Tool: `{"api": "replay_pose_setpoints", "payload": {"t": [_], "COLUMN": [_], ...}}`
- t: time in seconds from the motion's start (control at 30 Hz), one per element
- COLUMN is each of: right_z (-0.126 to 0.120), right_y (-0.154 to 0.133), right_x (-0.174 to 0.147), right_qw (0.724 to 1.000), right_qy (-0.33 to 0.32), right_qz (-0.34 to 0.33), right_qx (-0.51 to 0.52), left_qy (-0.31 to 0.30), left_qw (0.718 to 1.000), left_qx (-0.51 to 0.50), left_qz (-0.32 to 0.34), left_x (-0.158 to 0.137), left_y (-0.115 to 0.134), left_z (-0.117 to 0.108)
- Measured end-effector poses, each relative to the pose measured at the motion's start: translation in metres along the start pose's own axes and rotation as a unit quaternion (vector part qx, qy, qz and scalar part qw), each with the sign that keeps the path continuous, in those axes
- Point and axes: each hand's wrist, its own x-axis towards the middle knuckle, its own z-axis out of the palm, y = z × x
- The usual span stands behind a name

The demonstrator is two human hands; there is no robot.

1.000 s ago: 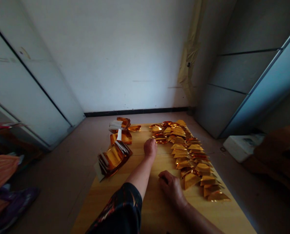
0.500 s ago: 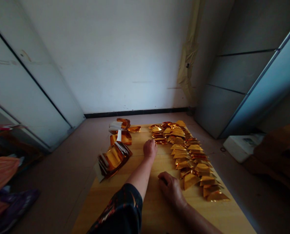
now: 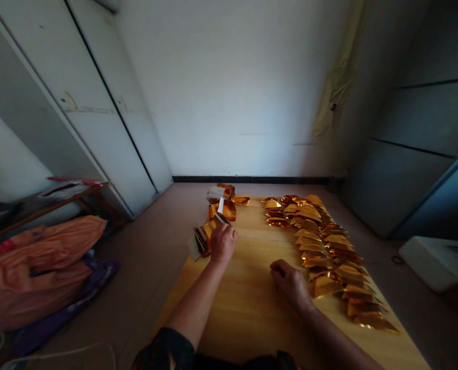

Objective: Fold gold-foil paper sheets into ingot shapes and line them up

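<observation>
Far left of the table, I log one curved stack of gold foil sheets, flat stock by its look; behind it, a smaller foil bundle and a grey-backed bundle, which I count as the unworked share. Item: left hand, fingers curled in at the stack's right end; I cannot tell whether a sheet is gripped. Item: a lone gold piece near the far edge. Item: right hand, loosely curled low over the board, nothing visible in its grasp. Far right, overlapping rows of folded gold pieces, many and seemingly finished; by my judgement, well along, with several bundles outstanding.
</observation>
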Motion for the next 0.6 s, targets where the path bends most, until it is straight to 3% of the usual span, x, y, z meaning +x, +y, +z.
{"api": "replay_pose_setpoints", "payload": {"t": [0.1,0.23,0.37,0.6], "right_z": [0.000,0.003,0.006,0.008], "right_y": [-0.002,0.000,0.004,0.006], "right_x": [0.007,0.012,0.012,0.011], "right_qw": [1.000,1.000,1.000,0.999], "right_qy": [0.001,-0.006,-0.007,0.005], "right_qz": [0.005,-0.001,0.000,-0.035], "right_qx": [0.009,0.017,0.009,-0.020], "left_qy": [-0.036,-0.117,-0.153,-0.160], "left_qw": [0.996,0.983,0.976,0.973], "left_qx": [0.055,0.078,0.088,0.111], "left_qz": [-0.061,-0.121,-0.128,-0.123], "left_x": [0.004,0.011,0.011,0.004], "left_y": [-0.021,-0.025,-0.020,-0.019], "left_z": [-0.011,-0.007,0.003,0.013]}}
